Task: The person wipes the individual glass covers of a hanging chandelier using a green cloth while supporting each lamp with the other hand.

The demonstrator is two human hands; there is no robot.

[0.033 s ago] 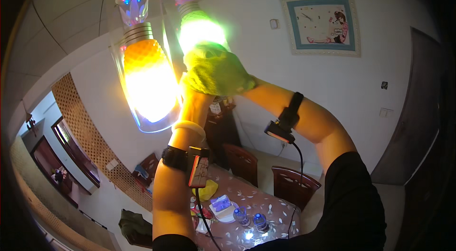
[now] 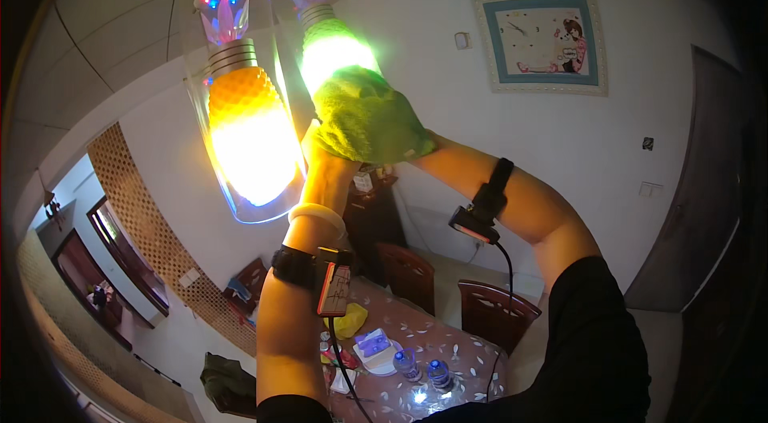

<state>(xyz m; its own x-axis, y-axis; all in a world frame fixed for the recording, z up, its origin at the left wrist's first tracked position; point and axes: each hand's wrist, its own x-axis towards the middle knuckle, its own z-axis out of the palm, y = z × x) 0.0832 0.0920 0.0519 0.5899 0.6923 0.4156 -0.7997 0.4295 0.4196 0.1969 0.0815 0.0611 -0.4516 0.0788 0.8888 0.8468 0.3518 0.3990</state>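
Two lit pendant lamps hang at the upper left. The nearer one has a glowing orange shade (image 2: 252, 139) inside a clear glass cylinder; the farther one has a glowing green shade (image 2: 336, 51). A green cloth (image 2: 372, 115) is bunched against the lower part of the green lamp. My right hand (image 2: 426, 147) reaches up from the right and is closed in the cloth, which hides its fingers. From below, my left hand (image 2: 326, 163) comes up under the lamp's lower end beside the cloth. Its fingers are mostly hidden, so its grip cannot be told.
Below stands a dining table (image 2: 472, 351) with a patterned cover, holding two bottles (image 2: 439, 375), a yellow bag (image 2: 350, 321) and a tissue pack (image 2: 373, 343). Wooden chairs (image 2: 500, 315) surround it. A framed clock (image 2: 544, 41) hangs on the wall. Cables trail from both wrist straps.
The cloth in my right hand has shifted slightly and looks fuller over the green lamp's lower part. The small lights atop the lamps have swapped colours. My left arm has barely moved.
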